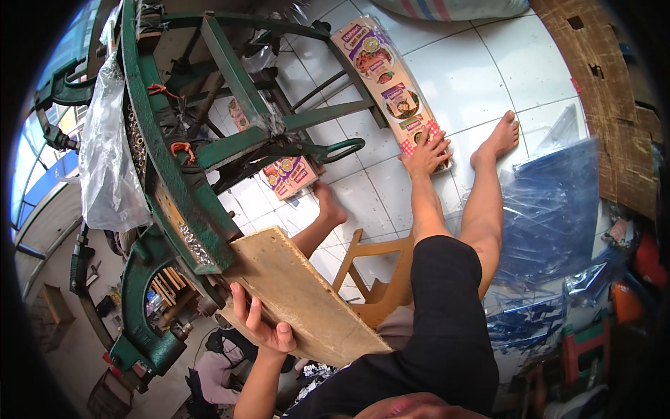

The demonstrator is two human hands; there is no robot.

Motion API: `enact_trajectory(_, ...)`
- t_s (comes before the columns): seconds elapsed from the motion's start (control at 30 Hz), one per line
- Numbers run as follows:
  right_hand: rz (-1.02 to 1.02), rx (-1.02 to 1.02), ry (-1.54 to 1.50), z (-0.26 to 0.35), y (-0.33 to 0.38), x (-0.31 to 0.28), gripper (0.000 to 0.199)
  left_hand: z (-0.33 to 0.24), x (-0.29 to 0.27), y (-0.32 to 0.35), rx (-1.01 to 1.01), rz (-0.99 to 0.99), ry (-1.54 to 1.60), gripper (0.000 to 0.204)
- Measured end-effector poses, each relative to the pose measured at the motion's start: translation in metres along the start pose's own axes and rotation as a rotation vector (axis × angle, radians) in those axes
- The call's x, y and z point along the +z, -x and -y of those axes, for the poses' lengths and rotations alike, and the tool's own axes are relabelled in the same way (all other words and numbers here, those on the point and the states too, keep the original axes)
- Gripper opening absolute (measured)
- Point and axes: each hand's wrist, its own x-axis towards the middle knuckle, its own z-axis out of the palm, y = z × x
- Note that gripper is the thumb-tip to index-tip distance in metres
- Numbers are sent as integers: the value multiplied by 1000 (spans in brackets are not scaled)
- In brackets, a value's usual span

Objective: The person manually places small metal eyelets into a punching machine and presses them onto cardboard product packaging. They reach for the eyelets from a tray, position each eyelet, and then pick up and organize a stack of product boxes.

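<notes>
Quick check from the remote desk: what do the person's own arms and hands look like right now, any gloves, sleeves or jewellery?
Both hands are bare: no gloves, rings or watch visible on the left hand or the right hand. Both forearms are uncovered. A black sleeve covers the right upper arm to about the elbow. No sleeve shows on the left arm.

A crumpled clear bag [105, 150] is hung on the left of the green machine frame [230, 77]. A wooden stool [377, 276] is set on the white tiled floor [460, 77]. Blue plastic sheets [551, 209] are piled at the right, beside brown cardboard [614, 105]. A striped sack [447, 8] is seen at the top edge.
</notes>
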Motion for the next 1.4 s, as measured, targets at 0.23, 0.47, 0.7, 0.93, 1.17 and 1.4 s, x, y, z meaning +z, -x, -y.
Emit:
enact_trajectory(0.23,-42,-22,-9,1,-10,7,127,0,3,-4,9,-19,-25,60)
enact_trajectory(0.47,-40,-10,19,-20,-23,9,128,-2,7,-4,28,1,3,57)
enact_trajectory(0.7,-28,-189,21,-2,16,-36,125,-2,1,-3,28,-96,-7,55)
enact_trajectory(0.93,-214,-87,-180,-24,27,-70,84,-14,-15,15,8,-23,50,52)
enact_trajectory(1.17,-193,86,-963,-138,-34,-204,47,-8,-16,-2,92,-162,116,51)
enact_trajectory(1.4,176,-67,-1139,-228,101,-177,40,1,-6,9,151,-315,159,51)
